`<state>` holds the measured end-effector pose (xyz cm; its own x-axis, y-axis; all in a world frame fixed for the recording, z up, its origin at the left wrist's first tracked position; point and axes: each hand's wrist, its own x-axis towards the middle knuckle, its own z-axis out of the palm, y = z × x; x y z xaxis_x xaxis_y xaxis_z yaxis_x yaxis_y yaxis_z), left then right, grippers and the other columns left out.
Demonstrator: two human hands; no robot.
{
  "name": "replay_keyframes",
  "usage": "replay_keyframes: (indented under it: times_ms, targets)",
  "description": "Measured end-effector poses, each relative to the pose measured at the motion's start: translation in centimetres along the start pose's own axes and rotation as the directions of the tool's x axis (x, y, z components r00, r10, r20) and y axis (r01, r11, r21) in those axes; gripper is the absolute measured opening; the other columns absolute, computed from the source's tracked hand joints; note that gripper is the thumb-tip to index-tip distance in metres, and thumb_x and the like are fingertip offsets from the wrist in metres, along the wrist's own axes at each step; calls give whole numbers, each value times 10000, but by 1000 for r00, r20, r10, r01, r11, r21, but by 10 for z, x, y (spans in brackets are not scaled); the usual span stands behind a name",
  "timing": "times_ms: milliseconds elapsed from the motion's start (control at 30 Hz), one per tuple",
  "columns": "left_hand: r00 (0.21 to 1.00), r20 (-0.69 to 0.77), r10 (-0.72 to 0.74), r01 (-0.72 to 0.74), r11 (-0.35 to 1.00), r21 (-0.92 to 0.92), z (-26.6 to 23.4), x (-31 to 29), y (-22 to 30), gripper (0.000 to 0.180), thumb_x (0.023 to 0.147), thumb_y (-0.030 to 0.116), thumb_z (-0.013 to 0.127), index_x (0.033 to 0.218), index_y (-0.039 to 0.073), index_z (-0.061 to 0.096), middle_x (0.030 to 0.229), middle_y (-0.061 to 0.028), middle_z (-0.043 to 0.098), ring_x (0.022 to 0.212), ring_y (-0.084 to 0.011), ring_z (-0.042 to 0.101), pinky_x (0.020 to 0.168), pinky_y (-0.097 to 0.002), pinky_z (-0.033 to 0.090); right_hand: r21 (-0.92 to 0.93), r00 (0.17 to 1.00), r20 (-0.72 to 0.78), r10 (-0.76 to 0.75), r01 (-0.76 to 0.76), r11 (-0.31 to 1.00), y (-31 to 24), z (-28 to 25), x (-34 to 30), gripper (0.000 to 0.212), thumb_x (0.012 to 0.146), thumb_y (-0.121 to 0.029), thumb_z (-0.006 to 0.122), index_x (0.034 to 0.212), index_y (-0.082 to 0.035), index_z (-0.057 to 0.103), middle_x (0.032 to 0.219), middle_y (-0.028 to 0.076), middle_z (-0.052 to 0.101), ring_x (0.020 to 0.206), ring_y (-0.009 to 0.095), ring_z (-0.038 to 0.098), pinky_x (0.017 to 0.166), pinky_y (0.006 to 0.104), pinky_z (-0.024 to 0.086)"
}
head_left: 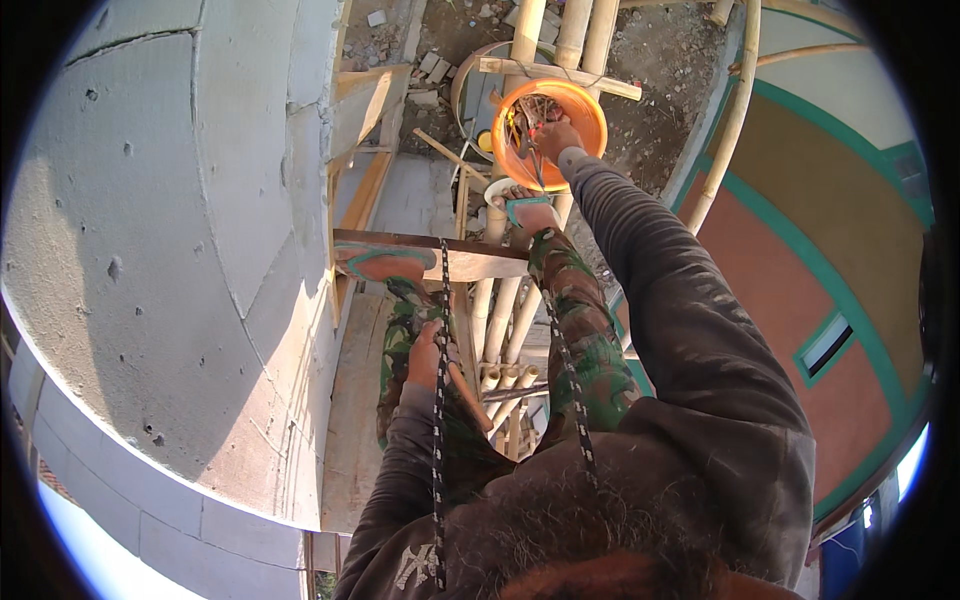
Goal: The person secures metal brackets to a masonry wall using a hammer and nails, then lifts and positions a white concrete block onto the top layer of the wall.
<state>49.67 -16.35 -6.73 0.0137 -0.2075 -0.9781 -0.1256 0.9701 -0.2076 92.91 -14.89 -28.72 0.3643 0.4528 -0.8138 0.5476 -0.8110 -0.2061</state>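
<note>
My right hand [557, 138] reaches down into an orange bucket [596, 110], its fingers bent among a jumble of tools and small pieces [535, 113]. Something red shows at the fingertips, but its kind is hidden. My left hand [425, 357] is closed beside my left thigh. A slim tan wooden handle [468, 396] slants down from it; the far side of that grip is out of sight. Under the bucket, near my right foot [532, 213], a white bowl-like rim [497, 192] peeks out.
Bamboo poles [500, 320] run beneath me, with gaps down to rubble-strewn ground [650, 120]. A wooden plank [480, 262] supports my left foot. To the left rises a grey block wall [150, 200]; a painted green-edged wall [760, 250] stands right. Two speckled cords [440, 420] hang before me.
</note>
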Motion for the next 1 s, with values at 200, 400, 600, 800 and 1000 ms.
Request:
replay_keyframes:
  times_ms: [200, 400, 600, 800, 1000]
  targets:
    - [995, 58, 79, -84, 992, 93, -21, 39, -16, 192, 1000, 330, 634, 905, 230, 501, 646, 107, 401, 512, -51, 437, 449, -247, 387, -122, 985, 11, 173, -170, 978, -15, 38, 61, 301, 948, -266, 572, 1152, -142, 754, 1212, 156, 713, 1153, 363, 670, 959, 478, 535]
    - [986, -57, 157, -148, 978, 146, -50, 63, -32, 218, 988, 322, 644, 890, 196, 496, 662, 90, 411, 532, -64, 440, 468, -256, 391, -93, 975, 10, 224, -222, 971, -44, 44, 55, 331, 933, -240, 609, 1208, -110, 739, 1295, 171, 682, 1200, 363, 658, 1006, 461, 516]
    - [997, -5, 82, -81, 992, 99, 18, 8, -3, 223, 980, 312, 654, 895, 172, 502, 671, 70, 414, 546, -78, 448, 485, -256, 392, -53, 989, -13, 146, -147, 988, -13, 47, 51, 296, 936, -283, 618, 1143, -138, 771, 1190, 155, 722, 1114, 348, 692, 968, 435, 535]
    - [962, 122, 243, -248, 968, 32, 40, -14, -1, 142, 997, 272, 636, 970, 149, 569, 700, 73, 449, 569, -69, 462, 516, -243, 401, 180, 978, -209, 29, 9, 984, 23, 26, -2, 262, 908, -294, 679, 1076, -128, 792, 1083, 117, 759, 1046, 298, 712, 924, 401, 537]
    - [830, 123, 544, -558, 812, 170, 65, -57, -3, 150, 1000, 212, 637, 903, 109, 585, 669, 53, 513, 490, -62, 462, 464, -252, 412, 757, 988, -56, 142, -51, 651, 7, -14, -125, 189, 925, -108, 705, 1076, 0, 739, 909, 79, 731, 824, 158, 663, 769, 315, 527]
